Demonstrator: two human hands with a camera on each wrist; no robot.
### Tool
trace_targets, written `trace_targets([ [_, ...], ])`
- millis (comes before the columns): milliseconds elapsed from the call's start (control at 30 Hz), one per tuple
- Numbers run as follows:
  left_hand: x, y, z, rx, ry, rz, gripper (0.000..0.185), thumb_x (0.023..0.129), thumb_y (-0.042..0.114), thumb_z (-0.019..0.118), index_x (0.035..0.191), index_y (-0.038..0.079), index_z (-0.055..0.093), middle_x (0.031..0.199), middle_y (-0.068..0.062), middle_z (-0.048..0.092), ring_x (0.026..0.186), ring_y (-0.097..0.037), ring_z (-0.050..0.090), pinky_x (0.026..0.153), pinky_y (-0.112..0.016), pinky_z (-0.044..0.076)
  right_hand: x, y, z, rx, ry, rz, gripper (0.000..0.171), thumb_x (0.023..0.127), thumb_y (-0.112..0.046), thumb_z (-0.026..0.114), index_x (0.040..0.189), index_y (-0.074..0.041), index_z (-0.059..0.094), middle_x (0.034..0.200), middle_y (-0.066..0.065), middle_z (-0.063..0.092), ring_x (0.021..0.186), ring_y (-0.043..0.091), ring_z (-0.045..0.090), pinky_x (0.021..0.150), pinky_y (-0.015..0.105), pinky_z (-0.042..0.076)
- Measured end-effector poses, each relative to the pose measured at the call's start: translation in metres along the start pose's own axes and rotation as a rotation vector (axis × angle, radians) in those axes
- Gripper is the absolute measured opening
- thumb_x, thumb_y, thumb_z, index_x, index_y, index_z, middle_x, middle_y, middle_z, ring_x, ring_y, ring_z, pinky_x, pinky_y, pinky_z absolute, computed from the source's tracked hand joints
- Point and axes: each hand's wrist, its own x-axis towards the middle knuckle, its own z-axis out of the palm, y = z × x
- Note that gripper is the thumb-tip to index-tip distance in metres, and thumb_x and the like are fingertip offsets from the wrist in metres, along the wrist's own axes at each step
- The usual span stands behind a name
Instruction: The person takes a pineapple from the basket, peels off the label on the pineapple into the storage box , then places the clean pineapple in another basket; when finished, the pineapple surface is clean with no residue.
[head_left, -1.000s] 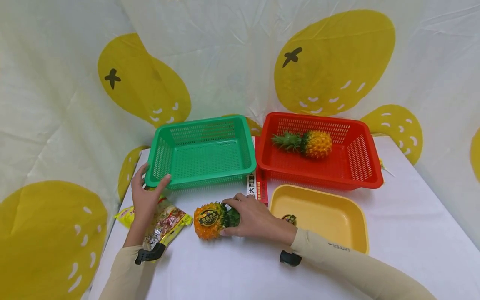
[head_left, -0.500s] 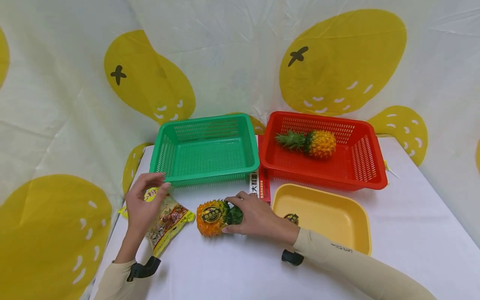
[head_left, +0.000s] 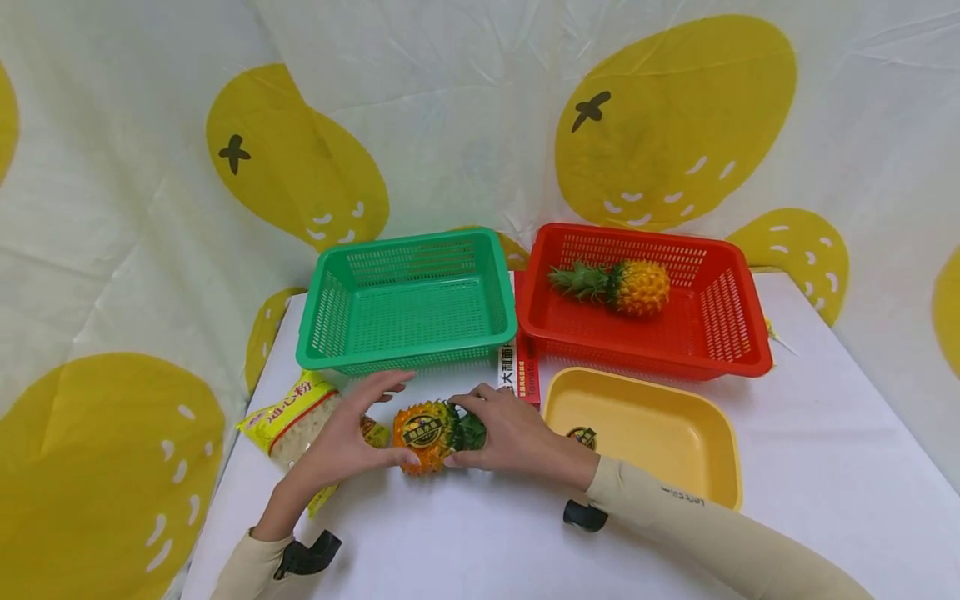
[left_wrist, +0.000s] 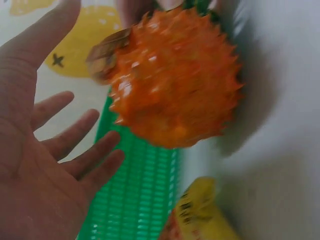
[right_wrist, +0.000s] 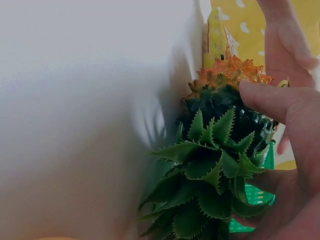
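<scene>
At frame centre, the right hand (head_left: 510, 433) is pinching the toy pineapple (head_left: 423, 435) by its leafy crown; the left hand (head_left: 348, 437), fingers spread, is touching its spiky body. With such a light grip, the fruit could roll or slip onto the counter (head_left: 450, 542).

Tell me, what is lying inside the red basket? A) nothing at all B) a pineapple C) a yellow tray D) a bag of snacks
B: a pineapple lies on its side inside the red basket, its green leaves pointing toward the green basket, which has nothing in it.
</scene>
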Motion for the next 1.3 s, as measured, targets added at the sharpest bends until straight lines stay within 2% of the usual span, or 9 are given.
trace_targets([
  [167, -0.002, -0.008, 0.016, -0.023, -0.047, -0.016, 0.108, 0.068, 0.042, 0.103, 0.159, 0.028, 0.047, 0.155, 0.004, 0.049, 0.135, -0.026, 0.05, 0.106, -0.064, 0.045, 0.0, 0.0, 0.0, -0.009, -0.006, -0.006, 0.08, 0.085, -0.06, 0.083, 0.149, -0.018, 0.061, 0.132, 0.007, 0.063, 0.109, 0.027, 0.063, 0.085, 0.043, 0.056],
  [300, -0.002, -0.01, 0.025, -0.015, -0.062, -0.029, 0.109, 0.067, 0.044, 0.102, 0.159, 0.026, 0.047, 0.156, 0.006, 0.047, 0.141, -0.026, 0.047, 0.109, -0.062, 0.043, 0.0, 0.0, 0.0, -0.019, -0.007, -0.01, 0.081, 0.086, -0.062, 0.082, 0.15, -0.018, 0.06, 0.131, 0.007, 0.063, 0.109, 0.026, 0.063, 0.084, 0.042, 0.056],
  [467, 0.0, -0.011, 0.031, -0.039, -0.08, -0.039, 0.109, 0.068, 0.037, 0.103, 0.159, 0.029, 0.045, 0.157, 0.005, 0.047, 0.138, -0.024, 0.05, 0.108, -0.057, 0.046, 0.0, 0.001, 0.0, -0.028, -0.016, -0.014, 0.082, 0.087, -0.063, 0.08, 0.151, -0.018, 0.059, 0.133, 0.007, 0.063, 0.11, 0.027, 0.062, 0.085, 0.042, 0.057],
  [667, 0.0, -0.013, 0.035, -0.049, -0.088, -0.047, 0.102, 0.071, 0.045, 0.1, 0.157, 0.031, 0.046, 0.154, 0.004, 0.049, 0.134, -0.021, 0.053, 0.107, -0.054, 0.048, -0.001, 0.004, 0.001, -0.028, -0.03, -0.019, 0.082, 0.088, -0.066, 0.077, 0.153, -0.02, 0.057, 0.136, 0.006, 0.061, 0.115, 0.026, 0.061, 0.088, 0.043, 0.056],
  [967, 0.0, -0.017, 0.039, -0.05, -0.087, -0.055, 0.091, 0.075, 0.046, 0.098, 0.15, 0.019, 0.056, 0.147, 0.008, 0.055, 0.126, -0.018, 0.058, 0.104, -0.049, 0.05, -0.001, 0.006, -0.005, 0.021, -0.04, -0.037, 0.081, 0.09, -0.065, 0.076, 0.153, -0.019, 0.057, 0.135, 0.004, 0.06, 0.114, 0.021, 0.06, 0.088, 0.039, 0.057],
  [1167, 0.002, -0.02, 0.04, -0.042, -0.084, -0.024, 0.087, 0.077, 0.045, 0.097, 0.149, 0.021, 0.056, 0.146, 0.007, 0.055, 0.126, -0.019, 0.058, 0.102, -0.051, 0.051, 0.002, 0.006, -0.021, 0.064, -0.072, 0.003, 0.075, 0.096, -0.062, 0.07, 0.155, -0.018, 0.055, 0.145, 0.008, 0.059, 0.126, 0.026, 0.06, 0.1, 0.048, 0.054],
  [1300, 0.002, -0.023, 0.041, -0.04, -0.08, -0.014, 0.085, 0.077, 0.046, 0.096, 0.149, 0.023, 0.056, 0.146, 0.008, 0.055, 0.126, -0.019, 0.058, 0.103, -0.051, 0.051, 0.004, 0.003, -0.033, 0.041, -0.024, 0.011, 0.067, 0.098, -0.057, 0.069, 0.15, -0.014, 0.061, 0.144, 0.011, 0.062, 0.128, 0.031, 0.06, 0.099, 0.052, 0.054],
])
